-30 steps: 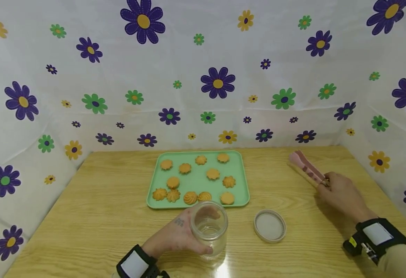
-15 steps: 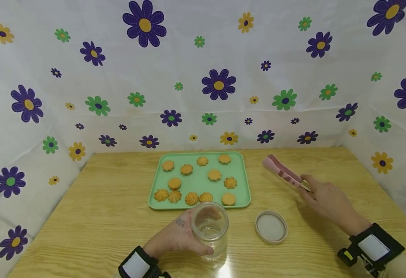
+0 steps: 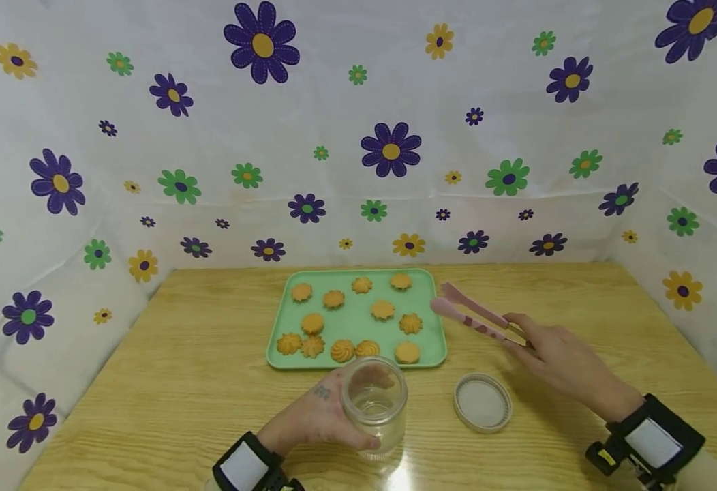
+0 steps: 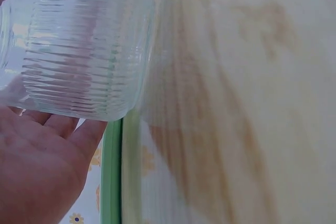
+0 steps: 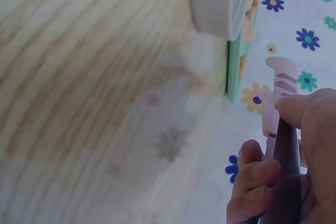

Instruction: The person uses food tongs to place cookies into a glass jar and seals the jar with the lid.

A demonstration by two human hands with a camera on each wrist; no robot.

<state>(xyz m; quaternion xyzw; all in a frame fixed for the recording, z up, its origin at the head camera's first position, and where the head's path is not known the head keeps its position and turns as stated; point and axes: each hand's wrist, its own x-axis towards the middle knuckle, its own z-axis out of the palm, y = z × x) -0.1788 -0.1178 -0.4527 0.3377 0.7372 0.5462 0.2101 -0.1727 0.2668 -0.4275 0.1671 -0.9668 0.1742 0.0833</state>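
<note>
My left hand [image 3: 324,412] grips a clear ribbed glass jar [image 3: 375,409] from its left side. The jar is upright, lidless, with nothing seen inside. My right hand [image 3: 570,365] holds pink-tipped tongs [image 3: 471,320] by their metal arms. The tips stand apart near the right edge of a green tray [image 3: 438,344], pinching nothing. Several round and star-shaped cookies [image 3: 383,310] lie on that tray. In the right wrist view, thumb and curled fingers clasp the tongs' handle [image 5: 286,171]. The left wrist view has the jar's ribbed wall [image 4: 84,51] between thumb and fingers.
A round pale lid [image 3: 483,402] lies on the wooden table [image 3: 168,382], between the jar and my right hand. A white flower-print cloth [image 3: 334,116] rises behind the table and along both sides.
My right hand has brought the tongs leftward, from the table's right side to the tray's right edge. The tong tips have spread apart. My left hand keeps its grip on the jar.
</note>
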